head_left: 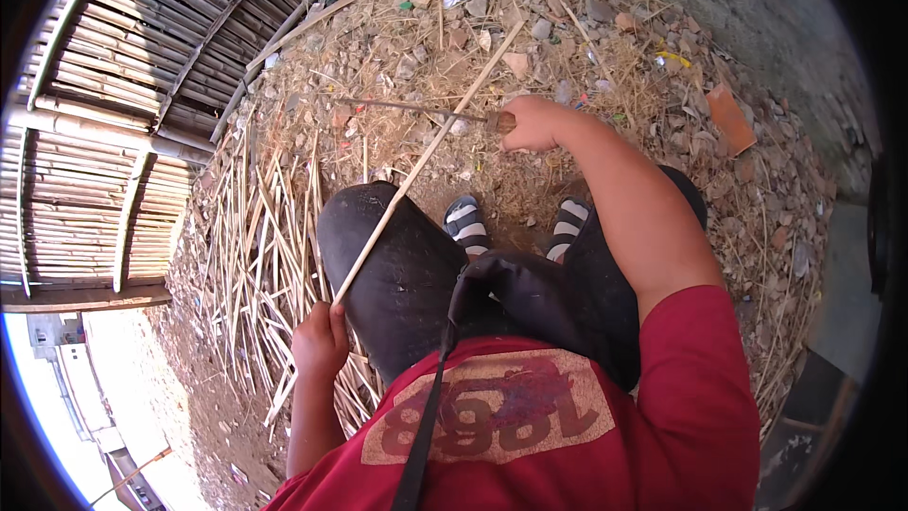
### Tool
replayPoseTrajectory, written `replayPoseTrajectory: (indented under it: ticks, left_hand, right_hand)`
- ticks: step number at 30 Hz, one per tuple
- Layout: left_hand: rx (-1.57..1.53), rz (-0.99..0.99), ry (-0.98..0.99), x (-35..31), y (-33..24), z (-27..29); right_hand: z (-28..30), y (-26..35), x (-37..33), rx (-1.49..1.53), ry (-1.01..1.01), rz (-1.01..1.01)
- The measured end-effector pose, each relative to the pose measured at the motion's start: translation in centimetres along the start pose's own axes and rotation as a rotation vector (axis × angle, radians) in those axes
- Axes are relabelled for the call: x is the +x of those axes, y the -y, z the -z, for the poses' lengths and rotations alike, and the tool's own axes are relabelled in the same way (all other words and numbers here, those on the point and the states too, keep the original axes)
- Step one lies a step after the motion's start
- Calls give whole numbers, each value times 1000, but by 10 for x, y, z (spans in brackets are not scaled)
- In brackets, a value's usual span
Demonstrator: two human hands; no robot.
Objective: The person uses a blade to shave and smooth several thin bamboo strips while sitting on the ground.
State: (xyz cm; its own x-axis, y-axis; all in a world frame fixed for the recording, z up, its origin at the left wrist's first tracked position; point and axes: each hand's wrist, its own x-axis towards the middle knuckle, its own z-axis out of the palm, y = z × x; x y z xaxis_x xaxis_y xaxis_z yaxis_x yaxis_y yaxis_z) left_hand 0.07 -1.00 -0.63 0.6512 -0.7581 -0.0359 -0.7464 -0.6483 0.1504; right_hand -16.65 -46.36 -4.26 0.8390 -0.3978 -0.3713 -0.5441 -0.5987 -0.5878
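Head view shows the person seated low, knees up, working over bare ground. I read the left hand [320, 341] as closed around the near end of a long bamboo strip [426, 151], which runs diagonally up and away across the left knee [378, 255] toward the rubble. The right hand [532, 123] is closed around the wooden handle of a knife [426, 112]; its thin dark blade lies roughly level and crosses the strip beyond the knee. Whether the blade touches the strip I cannot tell.

Handling judgement: the strip looks light, thin and springy, stiff along its length yet likely to bow when held at one end only. Its edges may be sharp and splintery. Hold near the end, as now, with the knee as a rest.

A heap of cut bamboo slivers [255, 255] lies just beside the left knee. A bamboo slat fence [104, 123] stands at left. Striped sandals [465, 220] show between the knees.
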Motion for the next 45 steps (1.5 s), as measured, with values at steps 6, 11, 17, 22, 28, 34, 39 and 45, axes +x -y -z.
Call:
replayPoseTrajectory:
  ticks: [6, 11, 17, 22, 28, 34, 39, 45]
  left_hand:
    - [31, 15, 23, 1, -6, 6]
    - [-94, -52, 54, 6, 12, 7]
    - [-189, -40, 0, 0, 14, -11]
    - [-184, -62, -8, 1, 15, -15]
    - [-227, -62, -16, 3, 14, -11]
    - [-173, -43, -9, 1, 9, -9]
    - [-216, -91, 15, 2, 11, -4]
    - [-207, -71, 44, 2, 17, -4]
  right_hand:
    - [-17, 6, 3, -72, -196, 49]
    - [-8, 42, -17, -281, -22, 258]
    - [14, 4, -12, 87, -192, -70]
    - [-4, 35, -18, -85, -145, 129]
    - [-4, 23, -5, -131, -46, 199]
    - [9, -8, -5, 87, -206, -53]
    - [-5, 51, -19, -133, -32, 202]
    - [2, -9, -1, -9, -77, 125]
